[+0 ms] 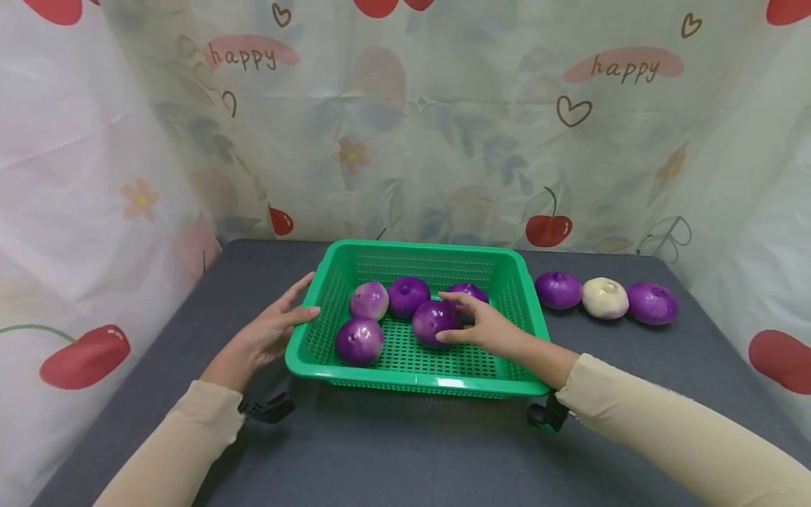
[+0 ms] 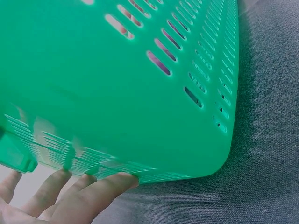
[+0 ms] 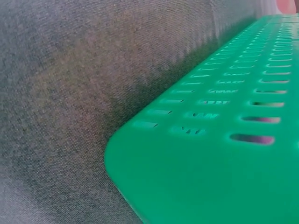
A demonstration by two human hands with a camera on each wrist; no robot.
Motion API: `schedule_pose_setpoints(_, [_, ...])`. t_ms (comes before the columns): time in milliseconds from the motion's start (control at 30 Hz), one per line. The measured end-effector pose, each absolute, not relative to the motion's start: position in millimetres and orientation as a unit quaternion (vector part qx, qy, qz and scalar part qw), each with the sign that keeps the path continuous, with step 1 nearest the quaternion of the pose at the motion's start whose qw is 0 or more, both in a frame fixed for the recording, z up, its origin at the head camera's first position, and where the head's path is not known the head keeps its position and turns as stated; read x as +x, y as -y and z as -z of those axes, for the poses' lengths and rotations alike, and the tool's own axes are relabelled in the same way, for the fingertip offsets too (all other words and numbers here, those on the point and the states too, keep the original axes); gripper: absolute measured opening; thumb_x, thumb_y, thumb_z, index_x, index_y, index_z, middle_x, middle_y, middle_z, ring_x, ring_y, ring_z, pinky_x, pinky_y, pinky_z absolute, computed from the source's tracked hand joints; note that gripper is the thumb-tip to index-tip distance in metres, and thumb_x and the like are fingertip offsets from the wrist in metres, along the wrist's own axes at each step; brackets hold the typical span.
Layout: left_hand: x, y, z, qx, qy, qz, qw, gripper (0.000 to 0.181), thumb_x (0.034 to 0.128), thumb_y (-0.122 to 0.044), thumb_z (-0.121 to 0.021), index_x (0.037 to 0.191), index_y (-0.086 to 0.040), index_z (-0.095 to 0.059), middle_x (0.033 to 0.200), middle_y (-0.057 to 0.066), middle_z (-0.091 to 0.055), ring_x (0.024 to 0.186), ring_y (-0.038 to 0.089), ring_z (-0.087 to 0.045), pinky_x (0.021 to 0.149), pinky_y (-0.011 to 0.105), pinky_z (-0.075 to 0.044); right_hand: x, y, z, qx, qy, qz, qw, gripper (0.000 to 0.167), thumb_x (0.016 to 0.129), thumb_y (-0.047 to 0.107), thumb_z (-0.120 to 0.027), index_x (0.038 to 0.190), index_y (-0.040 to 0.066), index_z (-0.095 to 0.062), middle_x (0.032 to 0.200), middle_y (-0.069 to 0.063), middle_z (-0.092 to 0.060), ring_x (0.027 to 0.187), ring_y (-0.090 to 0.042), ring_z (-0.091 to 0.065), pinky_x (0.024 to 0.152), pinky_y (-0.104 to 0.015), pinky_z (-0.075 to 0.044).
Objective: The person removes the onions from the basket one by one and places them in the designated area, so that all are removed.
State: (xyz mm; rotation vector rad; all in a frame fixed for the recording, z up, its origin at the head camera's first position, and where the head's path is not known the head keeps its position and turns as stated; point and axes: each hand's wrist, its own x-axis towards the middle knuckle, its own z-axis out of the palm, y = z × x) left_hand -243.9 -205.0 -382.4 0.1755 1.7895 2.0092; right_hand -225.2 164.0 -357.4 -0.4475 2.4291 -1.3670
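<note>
In the head view, a green plastic basket (image 1: 418, 384) stands on the table with several purple onions inside. My right hand (image 1: 484, 327) reaches over its right side. Thumb and fingers grip a glossy purple onion (image 1: 431, 325) from the right; another purple onion (image 1: 472, 290) is partly hidden behind that hand. A pale-patched onion (image 1: 369, 301), a dark one (image 1: 405, 296) and a front one (image 1: 359, 341) lie to the left. My left hand (image 1: 269, 331) touches the basket's left side. In the left wrist view, its extended fingers (image 2: 98, 191) rest against the slotted wall (image 2: 117, 116).
Right of the basket, a purple onion (image 1: 557, 290), a whitish onion (image 1: 605, 298) and another purple onion (image 1: 652, 304) sit in a row on the dark grey table (image 1: 418, 451). A printed curtain (image 1: 418, 141) encloses the back and sides. Only basket and cloth fill most of the right wrist view.
</note>
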Motion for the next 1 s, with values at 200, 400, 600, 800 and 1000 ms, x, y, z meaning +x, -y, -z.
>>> schedule_pose_setpoints(200, [-244,205,382,0.065,-0.647,-0.726,0.222,0.077,0.0999,-0.015,-0.054,0.155,-0.038,-0.005,0.151,0.020,-0.026,0.119,0.027,-0.056,0.090,0.049,-0.051,-227,-165,362,-0.183,-0.868,0.438,0.144,0.069,0.087,0.025,-0.074,0.147,0.012,-0.042,0.149,-0.017,-0.036,0.132,-0.042,-0.039,0.097,-0.050,-0.046])
schedule_pose_setpoints(400, [-244,205,382,0.066,-0.650,-0.724,0.221,0.077,0.0998,-0.015,-0.055,0.155,-0.037,-0.006,0.150,0.020,-0.026,0.117,0.025,-0.057,0.090,0.047,-0.051,-227,-165,365,-0.183,-0.877,0.412,0.165,0.064,0.086,0.027,-0.074,0.143,0.014,-0.048,0.141,-0.020,-0.034,0.125,-0.043,-0.040,0.090,-0.049,-0.048])
schedule_pose_setpoints(600, [-245,206,382,0.069,-0.649,-0.724,0.224,0.077,0.0998,-0.016,-0.055,0.155,-0.037,-0.005,0.149,0.020,-0.028,0.116,0.025,-0.058,0.089,0.048,-0.051,-225,-164,366,-0.224,-0.866,0.410,0.180,0.057,0.085,0.026,-0.076,0.136,0.016,-0.053,0.144,-0.016,-0.040,0.131,-0.041,-0.040,0.097,-0.052,-0.046])
schedule_pose_setpoints(800, [-244,206,382,0.069,-0.647,-0.725,0.225,0.077,0.1001,-0.015,-0.054,0.155,-0.037,-0.005,0.147,0.019,-0.029,0.114,0.025,-0.059,0.088,0.048,-0.052,-222,-163,368,-0.287,-0.834,0.402,0.246,0.060,0.086,0.018,-0.074,0.139,0.017,-0.047,0.138,-0.009,-0.046,0.121,-0.028,-0.050,0.094,-0.041,-0.048])
schedule_pose_setpoints(1000, [-244,205,381,0.066,-0.649,-0.724,0.224,0.077,0.1001,-0.015,-0.054,0.156,-0.037,-0.005,0.146,0.018,-0.031,0.116,0.026,-0.058,0.088,0.049,-0.052,-220,-163,368,-0.293,-0.826,0.391,0.282,0.066,0.088,0.012,-0.071,0.145,0.019,-0.040,0.147,-0.007,-0.039,0.123,-0.024,-0.048,0.095,-0.038,-0.047])
